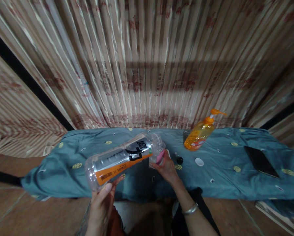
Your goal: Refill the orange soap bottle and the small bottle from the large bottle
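Note:
My left hand (103, 198) is closed around the base of a large clear plastic bottle (122, 160) with a silver and orange label. The bottle lies tilted in the air, its base to the left and its neck to the right. At the neck, my right hand (166, 167) grips a small clear plastic container (154, 160) with a pink part showing near the fingers. The bottle's neck overlaps this container, and I cannot tell whether the two touch. Just right of my right hand, a small black cap (179, 160) and a white round disc (199, 162) lie on the cloth.
An orange pump bottle (199, 135) with yellow-orange liquid stands toward the back. Farther right lies a flat black device (261, 161). A teal patterned cloth (225, 180) covers the narrow table. Pleated curtains (147, 65) hang behind, and dark poles (31, 78) slant at both sides.

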